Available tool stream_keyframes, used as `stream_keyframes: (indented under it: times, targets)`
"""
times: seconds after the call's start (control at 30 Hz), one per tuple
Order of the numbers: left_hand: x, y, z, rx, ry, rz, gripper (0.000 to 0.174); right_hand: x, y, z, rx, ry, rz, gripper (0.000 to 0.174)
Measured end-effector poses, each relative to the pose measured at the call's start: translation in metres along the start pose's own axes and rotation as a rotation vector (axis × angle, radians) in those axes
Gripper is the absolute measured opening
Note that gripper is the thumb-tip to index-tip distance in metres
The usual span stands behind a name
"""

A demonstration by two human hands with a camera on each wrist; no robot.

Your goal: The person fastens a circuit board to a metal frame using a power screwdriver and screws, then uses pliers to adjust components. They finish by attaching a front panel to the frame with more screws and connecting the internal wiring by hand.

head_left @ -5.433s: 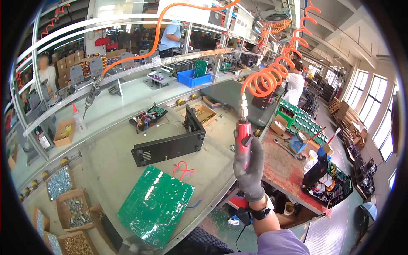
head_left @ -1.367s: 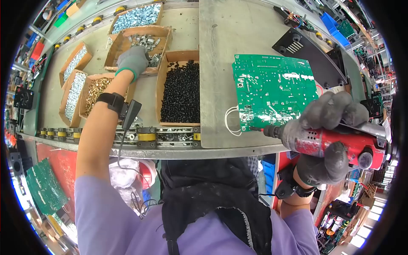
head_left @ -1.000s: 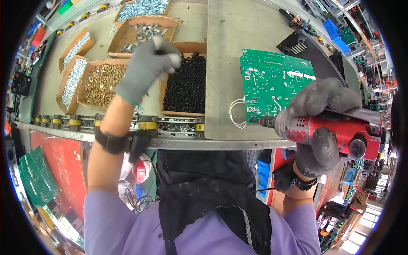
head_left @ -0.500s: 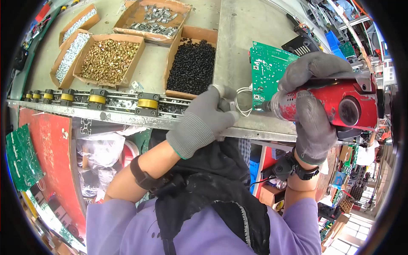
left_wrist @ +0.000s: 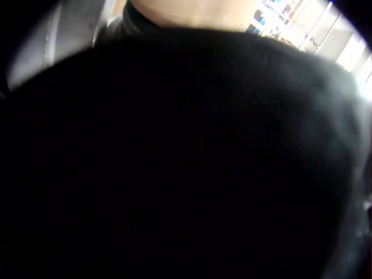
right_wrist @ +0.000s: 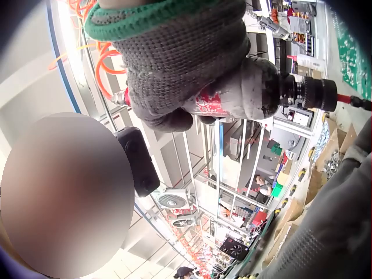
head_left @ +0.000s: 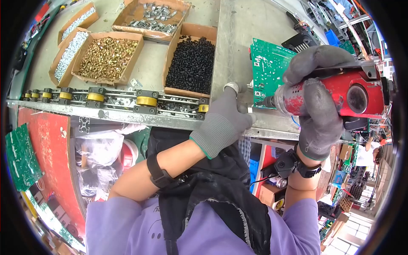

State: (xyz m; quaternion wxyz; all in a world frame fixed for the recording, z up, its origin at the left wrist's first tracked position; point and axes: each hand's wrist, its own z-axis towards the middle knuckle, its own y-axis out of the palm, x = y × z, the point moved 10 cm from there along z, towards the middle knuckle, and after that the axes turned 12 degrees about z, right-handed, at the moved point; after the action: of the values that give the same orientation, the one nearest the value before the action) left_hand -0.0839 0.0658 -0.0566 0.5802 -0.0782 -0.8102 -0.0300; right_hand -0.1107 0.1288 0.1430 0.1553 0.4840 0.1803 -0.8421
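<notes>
In the head view, gripped the red power driver (head_left: 346, 95) in the gloved right hand (head_left: 321, 104), with fingers and thumb curled round the body. Aimed the front end leftward, close to the near-left corner of the green circuit board (head_left: 265, 72). Saw that board lying on the grey tabletop (head_left: 236, 46), dotted with small holes and pale solder marks, with its right part hidden behind the right hand. Brought the gloved left hand (head_left: 221, 125) over the metal front edge (head_left: 274, 134), just left of the board's near corner, with thumb and forefinger parted at the tips; could not tell whether anything small was pinched. Found room on the tabletop between the board's left edge and the box of black screws (head_left: 191, 63), and a narrower strip between the board and the front edge. Left less room at the far right, near the black slotted panel (head_left: 300, 41). In the left wrist view, met mostly a dark blur, with skin along the top; could not tell the left hand's grip there. In the right wrist view, wrapped the right hand's knitted glove round the driver behind its black chuck (right_wrist: 317, 93), and pointed the red-collared bit (right_wrist: 346, 99) toward the right border, below the partly visible board.
</notes>
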Motion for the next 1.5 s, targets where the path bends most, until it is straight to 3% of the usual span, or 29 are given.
stream_keyframes:
  times: [0.1, 0.2, 0.4, 0.5, 0.7, 0.8, 1.0, 1.2, 1.3, 1.5]
  targets:
    - [-0.003, 0.001, 0.003, -0.006, -0.024, 0.058, 0.066, 0.004, -0.008, -0.002, 0.104, 0.029, -0.088, 0.037]
    - [-0.006, 0.002, 0.005, -0.003, -0.025, 0.068, 0.068, -0.002, -0.007, 0.0, 0.035, -0.112, 0.093, 0.038]
    - [-0.008, 0.004, 0.007, -0.011, 0.001, 0.069, 0.068, -0.014, 0.02, 0.006, 0.028, -0.057, 0.017, 0.039]
    - [-0.006, 0.004, 0.007, -0.012, 0.013, 0.066, 0.068, 0.001, -0.014, -0.006, 0.217, -0.024, -0.131, 0.039]
    - [-0.004, 0.004, 0.009, -0.008, 0.004, 0.099, 0.065, 0.001, -0.005, 0.002, -0.048, -0.11, 0.145, 0.042]
    - [-0.003, 0.004, 0.008, 0.004, 0.0, 0.123, 0.064, 0.002, -0.005, 0.002, -0.03, -0.055, -0.062, 0.043]
    - [0.004, 0.005, 0.005, 0.0, 0.027, 0.088, 0.063, 0.003, -0.01, -0.002, 0.045, -0.117, 0.083, 0.045]
    - [0.006, 0.005, 0.004, 0.011, 0.07, 0.038, 0.062, 0.012, -0.008, -0.004, 0.051, 0.061, 0.073, 0.045]
    - [0.007, 0.004, 0.004, 0.037, 0.071, 0.045, 0.061, 0.015, -0.021, -0.014, 0.22, 0.009, 0.031, 0.045]
    - [0.007, 0.003, 0.005, 0.056, 0.113, 0.014, 0.059, 0.014, -0.02, -0.013, 0.183, -0.017, 0.051, 0.045]
